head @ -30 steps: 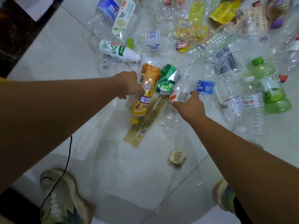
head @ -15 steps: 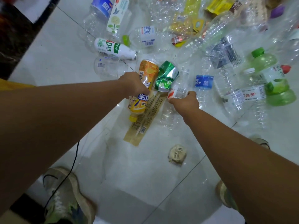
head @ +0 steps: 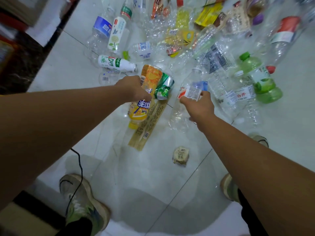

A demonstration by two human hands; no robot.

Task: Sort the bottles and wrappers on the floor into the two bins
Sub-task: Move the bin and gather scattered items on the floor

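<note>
The left hand (head: 134, 90) clamps its fingers round the middle of the orange bottle (head: 138, 113), with the cap on their near side and the base beyond. The right hand (head: 199, 106) clamps its fingers on the clear bottle (head: 191, 91) at the label, with the neck pointing beyond them.

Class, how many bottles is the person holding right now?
2: an orange-labelled bottle in the left hand, a clear bottle in the right hand. Neither hand seems to hide another.
</note>
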